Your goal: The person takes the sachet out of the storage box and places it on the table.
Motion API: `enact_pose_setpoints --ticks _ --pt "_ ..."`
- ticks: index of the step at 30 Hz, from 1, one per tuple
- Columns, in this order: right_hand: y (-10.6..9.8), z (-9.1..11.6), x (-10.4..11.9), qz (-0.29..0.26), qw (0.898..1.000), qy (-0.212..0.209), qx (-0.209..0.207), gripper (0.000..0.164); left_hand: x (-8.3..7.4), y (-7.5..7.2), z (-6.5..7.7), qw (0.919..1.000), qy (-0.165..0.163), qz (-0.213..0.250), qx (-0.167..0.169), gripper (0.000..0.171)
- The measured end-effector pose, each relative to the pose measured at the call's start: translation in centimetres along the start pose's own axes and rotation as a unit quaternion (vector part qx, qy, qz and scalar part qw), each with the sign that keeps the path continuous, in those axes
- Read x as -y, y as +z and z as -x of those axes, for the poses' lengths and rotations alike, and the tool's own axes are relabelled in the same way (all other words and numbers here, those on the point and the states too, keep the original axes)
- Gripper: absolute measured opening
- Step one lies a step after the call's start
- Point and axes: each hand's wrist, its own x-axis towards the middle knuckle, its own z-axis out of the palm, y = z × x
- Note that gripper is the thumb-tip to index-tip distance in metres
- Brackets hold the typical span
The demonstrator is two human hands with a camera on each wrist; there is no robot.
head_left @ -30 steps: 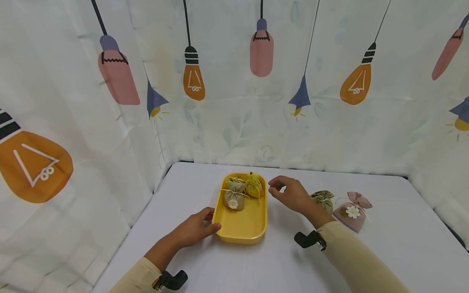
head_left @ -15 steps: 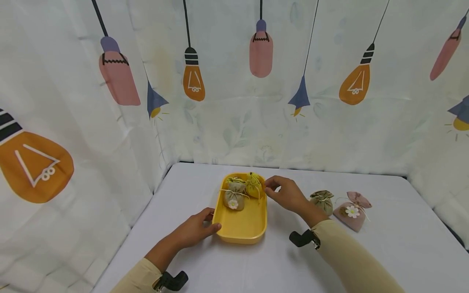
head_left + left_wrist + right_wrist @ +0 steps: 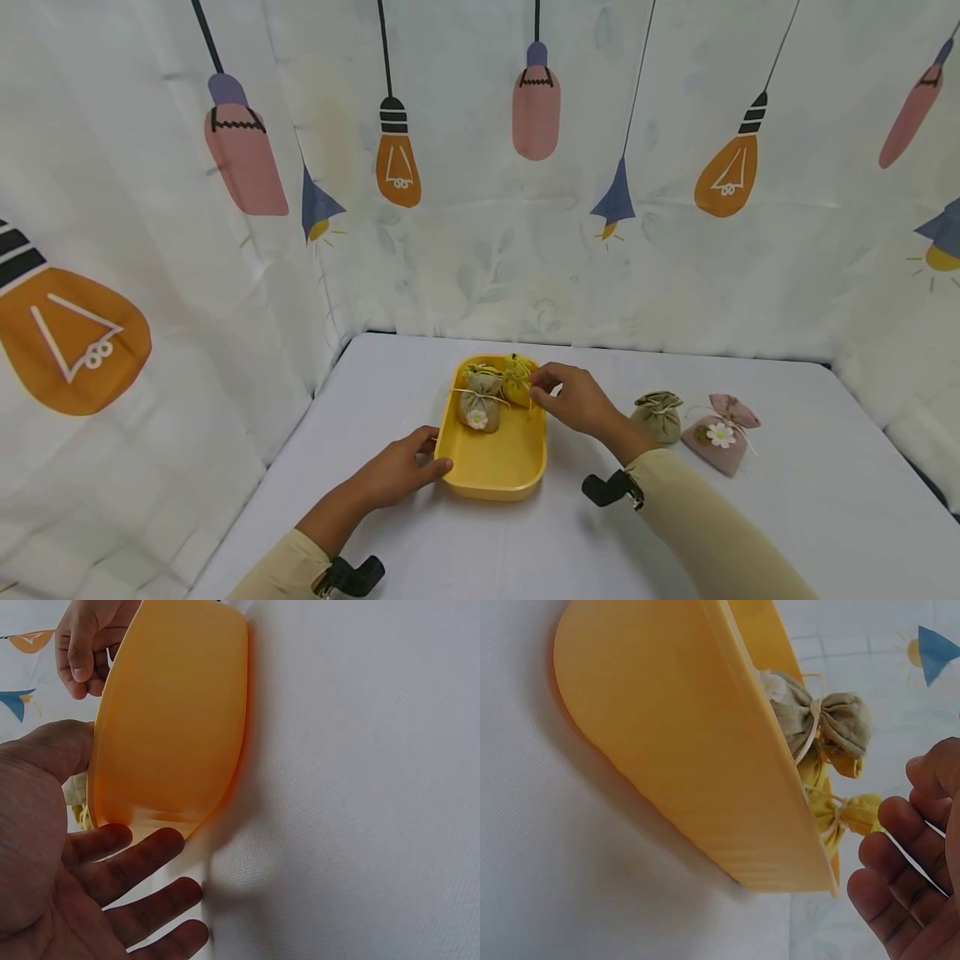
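Note:
A deep yellow plastic tray (image 3: 495, 454) stands on the table. My left hand (image 3: 401, 471) is at its near left side, thumb on the rim and fingers spread against the outer wall. Inside at the far end lie a grey-beige drawstring pouch (image 3: 478, 410) with a white flower, a yellow drawstring pouch (image 3: 516, 385) to its right, and another yellowish pouch (image 3: 480, 367) partly hidden behind the grey one. Over the tray's right rim hovers my right hand (image 3: 573, 400), its fingers loosely bent beside the yellow pouch. In the right wrist view its thumb and fingertips are apart with nothing between them.
Right of the tray, an olive-green drawstring pouch (image 3: 658, 417) stands beside a pink pouch (image 3: 720, 440) with a white flower. White cloth covers the table (image 3: 480, 550). A lamp-patterned curtain (image 3: 480, 250) hangs behind and along the left side.
My right hand has moved left, from beside the tray to over its right rim near the yellow pouch. The left hand, the tray and the pouches have stayed in place.

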Motion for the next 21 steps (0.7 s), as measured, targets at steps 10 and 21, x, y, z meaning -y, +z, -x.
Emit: enact_pose_setpoints --ticks 10,21 --pt "0.9 -0.6 0.3 0.01 1.0 0.009 0.022 0.018 0.0 0.1 0.0 1.0 0.0 0.003 -0.001 0.063" --pt "1.6 -1.4 0.6 0.022 0.999 0.022 0.044 0.021 0.0 0.1 -0.1 1.0 0.004 0.004 -0.002 0.062"
